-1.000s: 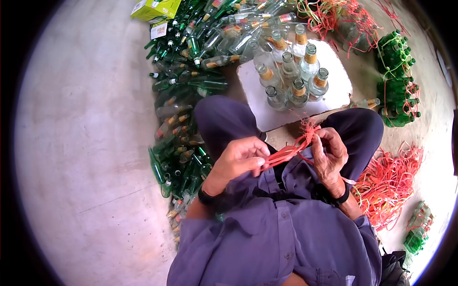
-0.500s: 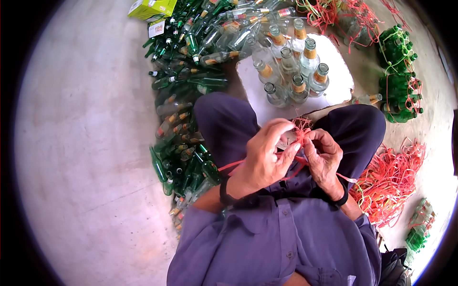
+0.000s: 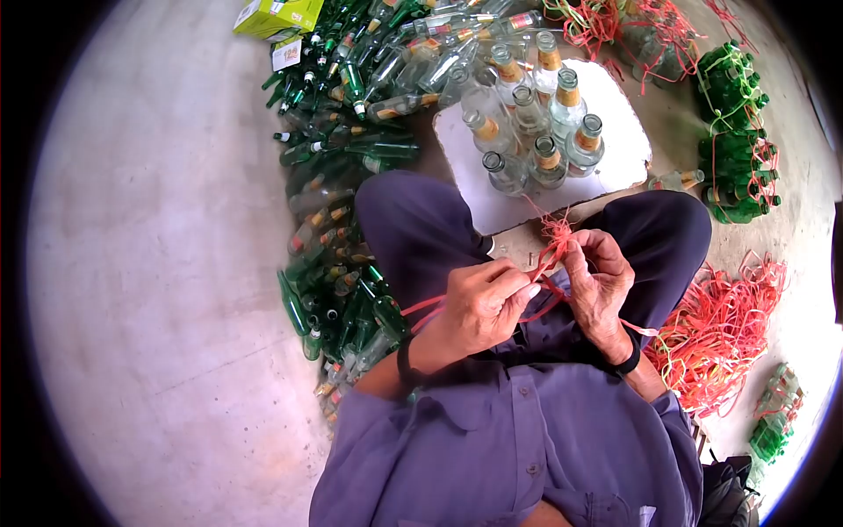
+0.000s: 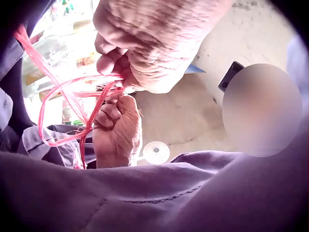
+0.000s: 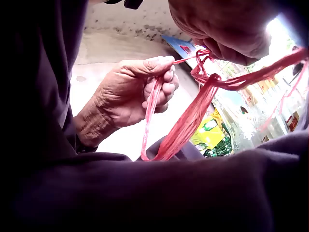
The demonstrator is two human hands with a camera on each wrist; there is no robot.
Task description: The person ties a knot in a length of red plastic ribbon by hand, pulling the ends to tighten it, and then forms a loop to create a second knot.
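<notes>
Both hands are over the person's lap, working on red plastic twine (image 3: pixel 555 230) with a frayed, knotted end. The left hand (image 3: pixel 487 303) pinches a strand between thumb and fingertips, drawn taut toward the knot in the right wrist view. Beside it, the right hand (image 3: pixel 601 281) grips the twine just below the frayed end. From the left wrist, a loop of twine (image 4: pixel 89 126) hangs by the two hands, whose fingertips come close together. A thick bunch of strands (image 5: pixel 188 121) droops between the hands in the right wrist view.
Ahead of the knees, several clear glass bottles (image 3: pixel 546 162) stand on a white board (image 3: pixel 615 132). Many loose bottles (image 3: pixel 351 140) lie to the left. At right are tied green bottles (image 3: pixel 733 167) and a heap of red twine (image 3: pixel 720 342). A yellow-green box (image 3: pixel 281 16) sits at the far left.
The left hand let go of the bunched strands, came up to the knotted end beside the right hand, then drew back slightly, pinching a strand. The right hand has stayed nearly in place.
</notes>
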